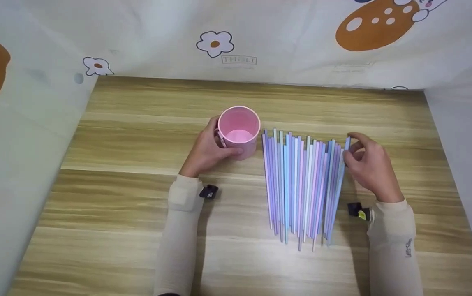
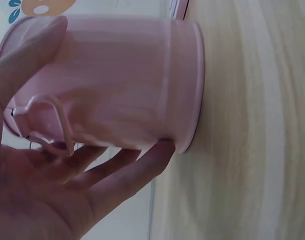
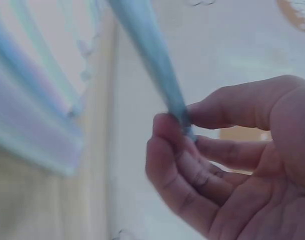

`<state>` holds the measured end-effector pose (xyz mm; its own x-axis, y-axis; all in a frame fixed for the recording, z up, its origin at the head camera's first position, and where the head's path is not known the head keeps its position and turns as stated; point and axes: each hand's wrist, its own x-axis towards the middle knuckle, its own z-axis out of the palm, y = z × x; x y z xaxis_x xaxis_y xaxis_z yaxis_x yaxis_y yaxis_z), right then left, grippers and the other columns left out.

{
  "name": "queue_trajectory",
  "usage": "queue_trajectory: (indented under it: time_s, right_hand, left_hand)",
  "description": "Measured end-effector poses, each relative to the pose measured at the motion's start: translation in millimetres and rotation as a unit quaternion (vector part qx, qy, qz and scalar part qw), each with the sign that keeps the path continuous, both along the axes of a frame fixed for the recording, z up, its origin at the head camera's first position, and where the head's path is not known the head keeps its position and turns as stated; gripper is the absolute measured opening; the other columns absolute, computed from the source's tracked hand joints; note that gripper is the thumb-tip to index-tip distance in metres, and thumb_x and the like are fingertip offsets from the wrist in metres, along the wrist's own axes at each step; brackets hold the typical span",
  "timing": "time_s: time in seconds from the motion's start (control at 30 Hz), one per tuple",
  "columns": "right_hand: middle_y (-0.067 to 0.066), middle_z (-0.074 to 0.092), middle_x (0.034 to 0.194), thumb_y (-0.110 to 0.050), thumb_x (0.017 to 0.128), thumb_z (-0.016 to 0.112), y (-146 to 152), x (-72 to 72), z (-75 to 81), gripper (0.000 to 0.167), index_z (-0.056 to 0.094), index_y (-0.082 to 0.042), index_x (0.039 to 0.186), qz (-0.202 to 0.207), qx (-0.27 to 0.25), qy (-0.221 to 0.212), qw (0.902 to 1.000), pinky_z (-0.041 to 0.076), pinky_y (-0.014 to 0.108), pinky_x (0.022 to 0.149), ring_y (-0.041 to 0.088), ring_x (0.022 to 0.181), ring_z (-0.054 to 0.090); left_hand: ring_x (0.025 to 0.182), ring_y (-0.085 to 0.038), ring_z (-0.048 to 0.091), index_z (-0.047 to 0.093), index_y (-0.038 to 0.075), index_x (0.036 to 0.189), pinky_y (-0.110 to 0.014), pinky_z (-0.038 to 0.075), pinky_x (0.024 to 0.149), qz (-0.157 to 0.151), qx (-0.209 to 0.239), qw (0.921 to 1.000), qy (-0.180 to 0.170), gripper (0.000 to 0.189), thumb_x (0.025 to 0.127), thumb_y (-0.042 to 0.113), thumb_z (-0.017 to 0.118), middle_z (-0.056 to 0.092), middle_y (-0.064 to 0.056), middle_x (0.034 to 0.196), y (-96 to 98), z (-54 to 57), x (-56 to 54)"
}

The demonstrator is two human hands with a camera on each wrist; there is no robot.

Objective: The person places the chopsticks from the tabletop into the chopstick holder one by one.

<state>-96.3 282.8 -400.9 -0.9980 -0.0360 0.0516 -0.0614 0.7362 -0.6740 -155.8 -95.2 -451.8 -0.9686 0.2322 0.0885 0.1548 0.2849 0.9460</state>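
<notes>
My left hand (image 1: 208, 149) holds a pink cup (image 1: 247, 150), thumb on one side and fingers round the other. The cup stands upright and its inside shows bare in the head view. In the left wrist view a small loop handle (image 2: 65, 122) juts out between thumb and fingers, and the cup's base is close to the tabletop. Right of the cup lies a row of long, thin pastel sticks (image 1: 297, 185), straw-like, in blue, purple, pink and white. At the row's right edge my right hand (image 1: 369, 164) pinches the far end of a light-blue stick (image 3: 155, 62) between thumb and fingertips.
The wood-grain tabletop (image 1: 129, 197) lies under everything. Pale printed cloth (image 1: 158, 41) with flowers and orange shapes rises along the back, and pale walls flank both sides. Small black devices (image 1: 209, 192) sit at both wrists, over light sleeves.
</notes>
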Motion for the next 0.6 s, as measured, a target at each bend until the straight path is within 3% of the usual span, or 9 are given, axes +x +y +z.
queue_trajectory:
  time_s: [0.13, 0.2, 0.27, 0.37, 0.5, 0.6]
  right_hand:
    - [0.01, 0.06, 0.094, 0.0, 0.094, 0.059, -11.4, 3.3, 16.1, 0.043, 0.054, 0.001, 0.136, 0.001, -0.098, 0.052, 0.9939, 0.056, 0.017, 0.059, 0.009, 0.076, 0.069]
    - [0.008, 0.058, 0.092, 0.004, 0.093, 0.059, -18.2, 3.6, 23.5, 0.042, 0.056, 0.001, 0.135, 0.003, -0.158, 0.088, 0.9835, 0.058, 0.019, 0.063, 0.007, 0.076, 0.07]
    - [0.008, 0.058, 0.09, 0.01, 0.09, 0.059, -24.9, 3.1, 30.9, 0.043, 0.058, 0.002, 0.132, 0.003, -0.224, 0.131, 0.9658, 0.06, 0.021, 0.065, 0.01, 0.074, 0.071]
    - [0.012, 0.06, 0.088, 0.015, 0.087, 0.058, -33.6, 1.0, 41.2, 0.042, 0.06, 0.005, 0.128, 0.009, -0.334, 0.193, 0.9225, 0.061, 0.024, 0.066, 0.017, 0.07, 0.07]
    - [0.019, 0.058, 0.087, 0.017, 0.085, 0.061, -46.1, -3.7, 57.4, 0.039, 0.059, 0.009, 0.123, -0.01, -0.447, 0.269, 0.8528, 0.062, 0.031, 0.069, 0.024, 0.065, 0.066]
    - [0.02, 0.053, 0.087, 0.016, 0.084, 0.064, -55.8, -8.7, 67.5, 0.038, 0.057, 0.01, 0.122, -0.049, -0.477, 0.318, 0.8176, 0.062, 0.036, 0.069, 0.027, 0.063, 0.063]
  left_hand:
    - [0.131, -0.031, 0.049, 0.041, 0.001, 0.144, -0.039, 0.041, 0.112, -0.035, 0.01, 0.9993, 0.003, 0.097, 0.064, 0.014, 0.095, 0.052, -0.018, 0.141, -0.9, 0.2, -1.2]
    - [0.131, -0.031, 0.049, 0.042, 0.0, 0.144, -0.04, 0.04, 0.113, -0.048, 0.015, 0.9987, 0.005, 0.096, 0.064, 0.013, 0.095, 0.052, -0.018, 0.14, -1.4, 0.5, -1.7]
    - [0.132, -0.032, 0.049, 0.042, 0.0, 0.144, -0.042, 0.04, 0.113, -0.059, 0.022, 0.998, 0.002, 0.096, 0.064, 0.011, 0.094, 0.052, -0.018, 0.14, -1.9, 0.6, -1.7]
    - [0.134, -0.036, 0.046, 0.041, -0.002, 0.145, -0.046, 0.037, 0.115, -0.068, 0.021, 0.9974, -0.012, 0.095, 0.065, 0.005, 0.092, 0.05, -0.022, 0.141, -1.4, 7.2, 1.4]
    - [0.135, -0.041, 0.044, 0.039, -0.004, 0.145, -0.05, 0.036, 0.115, -0.081, 0.026, 0.9962, -0.021, 0.094, 0.067, 0.002, 0.09, 0.048, -0.026, 0.142, -1.3, 11.9, 4.5]
    - [0.134, -0.038, 0.046, 0.042, -0.001, 0.144, -0.047, 0.038, 0.114, -0.093, 0.034, 0.995, -0.014, 0.093, 0.066, 0.005, 0.092, 0.05, -0.023, 0.141, -2.9, 6.2, 2.3]
